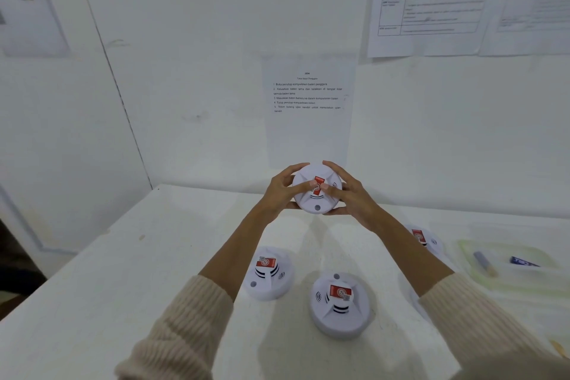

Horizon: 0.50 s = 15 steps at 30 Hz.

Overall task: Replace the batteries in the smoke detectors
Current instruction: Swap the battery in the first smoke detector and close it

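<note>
Curling round the left rim of the held smoke detector [317, 194], the left hand [279, 191] grips it with the thumb laid on the front face. The right hand [353, 196] clasps the opposite rim the same way. The unit hangs above the table [123, 287], well clear of it, face toward the camera. It is probably a light, rigid plastic shell, smooth enough to slip, so the rim seems the safest hold for twisting it or prising a cover. Open tabletop shows at the left, running to a near edge. Below the arms lie the left detector [268, 274], the middle detector [339, 302] and the far detector [423, 239], the last partly hidden by the right forearm. At the right, a clear tray [461, 248] holds what look like a grey battery [485, 263] and a blue battery [524, 261].
</note>
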Each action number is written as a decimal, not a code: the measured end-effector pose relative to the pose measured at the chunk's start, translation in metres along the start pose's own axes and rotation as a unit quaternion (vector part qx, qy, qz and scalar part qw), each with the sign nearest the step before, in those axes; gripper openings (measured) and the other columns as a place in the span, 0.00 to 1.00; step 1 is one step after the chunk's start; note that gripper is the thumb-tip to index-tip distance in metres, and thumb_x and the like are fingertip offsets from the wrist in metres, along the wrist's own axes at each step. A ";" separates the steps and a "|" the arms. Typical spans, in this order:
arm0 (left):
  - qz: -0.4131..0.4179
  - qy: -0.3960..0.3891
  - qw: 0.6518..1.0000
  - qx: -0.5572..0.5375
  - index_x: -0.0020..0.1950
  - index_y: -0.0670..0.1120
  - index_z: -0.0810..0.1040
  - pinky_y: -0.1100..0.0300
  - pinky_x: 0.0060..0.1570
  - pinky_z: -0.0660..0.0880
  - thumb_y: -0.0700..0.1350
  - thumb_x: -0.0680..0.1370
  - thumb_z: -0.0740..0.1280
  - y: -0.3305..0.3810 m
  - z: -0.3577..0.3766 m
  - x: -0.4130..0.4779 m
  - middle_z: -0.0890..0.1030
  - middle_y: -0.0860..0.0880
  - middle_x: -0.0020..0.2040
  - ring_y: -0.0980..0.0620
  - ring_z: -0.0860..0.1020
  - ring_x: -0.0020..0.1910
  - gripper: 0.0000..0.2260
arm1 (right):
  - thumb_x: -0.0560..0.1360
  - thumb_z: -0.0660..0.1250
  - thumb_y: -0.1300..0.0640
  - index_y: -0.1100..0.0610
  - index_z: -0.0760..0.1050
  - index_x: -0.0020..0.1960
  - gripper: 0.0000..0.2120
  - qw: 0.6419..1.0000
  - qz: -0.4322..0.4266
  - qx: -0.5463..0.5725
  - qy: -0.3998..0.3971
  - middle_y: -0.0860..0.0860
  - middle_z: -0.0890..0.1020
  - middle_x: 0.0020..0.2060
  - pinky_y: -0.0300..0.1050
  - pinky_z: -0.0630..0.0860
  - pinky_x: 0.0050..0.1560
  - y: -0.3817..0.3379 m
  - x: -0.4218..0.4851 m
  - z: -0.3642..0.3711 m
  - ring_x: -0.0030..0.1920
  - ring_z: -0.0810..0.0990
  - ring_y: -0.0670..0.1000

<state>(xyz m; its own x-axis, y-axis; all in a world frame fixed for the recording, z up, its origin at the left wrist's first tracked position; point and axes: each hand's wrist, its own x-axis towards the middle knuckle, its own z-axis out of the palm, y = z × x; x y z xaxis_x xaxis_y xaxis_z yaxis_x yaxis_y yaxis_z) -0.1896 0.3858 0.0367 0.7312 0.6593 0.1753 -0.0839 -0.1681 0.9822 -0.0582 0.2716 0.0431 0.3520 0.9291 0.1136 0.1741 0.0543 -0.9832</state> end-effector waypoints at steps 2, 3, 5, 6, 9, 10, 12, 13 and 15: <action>-0.001 0.000 1.000 0.003 0.65 0.49 0.70 0.56 0.46 0.80 0.41 0.76 0.68 0.000 -0.002 0.000 0.76 0.47 0.62 0.46 0.76 0.58 0.18 | 0.77 0.62 0.58 0.49 0.61 0.71 0.24 1.000 -0.002 -0.004 0.000 0.54 0.68 0.68 0.60 0.76 0.58 -0.001 0.000 0.001 0.65 0.71 0.58; -0.002 0.000 1.000 0.004 0.65 0.49 0.70 0.55 0.47 0.79 0.41 0.76 0.68 0.000 -0.002 0.000 0.76 0.47 0.62 0.46 0.76 0.58 0.19 | 0.77 0.62 0.58 0.49 0.61 0.71 0.24 1.000 -0.004 -0.006 0.000 0.54 0.68 0.68 0.59 0.76 0.57 -0.002 0.000 0.002 0.65 0.71 0.58; -0.003 -0.005 1.000 0.006 0.65 0.50 0.70 0.54 0.49 0.79 0.42 0.76 0.67 0.001 -0.003 -0.001 0.75 0.47 0.62 0.46 0.76 0.59 0.18 | 0.77 0.62 0.58 0.49 0.60 0.71 0.24 1.000 -0.006 -0.010 -0.005 0.53 0.68 0.68 0.56 0.78 0.54 -0.004 0.000 0.002 0.64 0.71 0.57; -0.004 -0.008 1.000 0.006 0.65 0.50 0.69 0.54 0.49 0.79 0.42 0.76 0.67 0.002 -0.004 -0.001 0.75 0.47 0.62 0.46 0.76 0.59 0.18 | 0.77 0.62 0.58 0.48 0.60 0.71 0.24 1.000 -0.008 -0.014 -0.014 0.53 0.67 0.68 0.52 0.79 0.52 -0.004 -0.001 0.002 0.63 0.71 0.55; -0.016 -0.016 1.000 -0.001 0.66 0.50 0.70 0.52 0.51 0.79 0.42 0.76 0.67 0.004 -0.009 -0.002 0.76 0.46 0.62 0.46 0.76 0.59 0.18 | 0.76 0.62 0.63 0.50 0.54 0.72 0.29 0.996 -0.023 -0.039 -0.075 0.48 0.63 0.68 0.39 0.79 0.49 -0.003 -0.004 0.001 0.63 0.69 0.49; -0.021 -0.017 1.000 0.000 0.66 0.49 0.70 0.52 0.51 0.79 0.42 0.76 0.67 0.004 -0.010 -0.002 0.76 0.46 0.62 0.45 0.76 0.59 0.18 | 0.75 0.64 0.65 0.51 0.51 0.73 0.33 0.993 -0.028 -0.062 -0.093 0.46 0.61 0.68 0.37 0.77 0.52 -0.002 -0.004 0.001 0.64 0.67 0.47; -0.027 -0.015 1.000 0.005 0.65 0.50 0.70 0.52 0.50 0.79 0.43 0.76 0.67 0.004 -0.012 -0.003 0.76 0.45 0.62 0.44 0.76 0.59 0.18 | 0.72 0.67 0.67 0.54 0.48 0.74 0.39 0.989 -0.036 -0.109 -0.094 0.47 0.58 0.71 0.37 0.70 0.61 0.001 -0.003 0.004 0.68 0.62 0.46; -0.030 -0.015 0.999 0.008 0.65 0.50 0.70 0.54 0.49 0.79 0.43 0.76 0.67 0.005 -0.013 -0.003 0.76 0.46 0.62 0.44 0.76 0.59 0.18 | 0.70 0.69 0.67 0.55 0.48 0.74 0.41 0.989 -0.031 -0.117 -0.080 0.49 0.57 0.73 0.40 0.68 0.64 0.004 -0.001 0.006 0.69 0.61 0.48; -0.036 -0.025 0.999 0.013 0.66 0.52 0.69 0.57 0.47 0.80 0.43 0.76 0.68 0.003 -0.016 -0.004 0.75 0.47 0.62 0.46 0.75 0.59 0.20 | 0.67 0.74 0.66 0.53 0.50 0.74 0.45 0.992 -0.019 -0.109 -0.058 0.52 0.58 0.73 0.50 0.67 0.69 0.005 0.002 0.011 0.71 0.62 0.52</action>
<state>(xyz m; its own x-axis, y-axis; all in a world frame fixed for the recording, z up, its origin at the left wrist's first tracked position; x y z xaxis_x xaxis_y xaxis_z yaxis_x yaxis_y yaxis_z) -0.2036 0.3942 0.0402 0.7678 0.6329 0.0993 -0.0123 -0.1405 0.9900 -0.0671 0.2776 0.0366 0.2344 0.9647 0.1202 0.3853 0.0213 -0.9225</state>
